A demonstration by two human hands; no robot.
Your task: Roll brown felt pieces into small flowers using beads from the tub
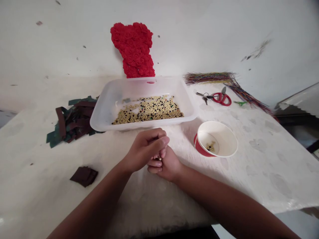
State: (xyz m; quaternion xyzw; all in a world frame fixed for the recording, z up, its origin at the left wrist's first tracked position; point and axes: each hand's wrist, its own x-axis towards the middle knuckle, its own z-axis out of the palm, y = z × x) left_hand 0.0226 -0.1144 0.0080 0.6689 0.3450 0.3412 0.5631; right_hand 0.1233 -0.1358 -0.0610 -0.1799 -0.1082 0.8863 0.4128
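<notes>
My left hand (pixel 144 147) lies over my right hand (pixel 170 165) in front of a translucent plastic tub (pixel 99 116). My right hand is closed in a cup, its fingers curled inward, with small pale beads (pixel 159 159) partly showing in it. Thumb and fingers of my left hand are bent together against the right one; whatever they pinch is hidden. Gold beads (pixel 159 108), mixed with black and a few coloured ones, spread across the tub's floor. To the right of my hands stands a red and white paper bowl (pixel 228 151) with a few beads at its bottom.
Brown and green fabric strips (pixel 74 121) are heaped left of the tub, with folded dark brown pieces (pixel 84 176) nearer. Behind stands a red rose-covered form (pixel 136 49). Red-handled scissors (pixel 222 98), keys (pixel 205 97) and bundled coloured wires (pixel 209 77) lie at the back right.
</notes>
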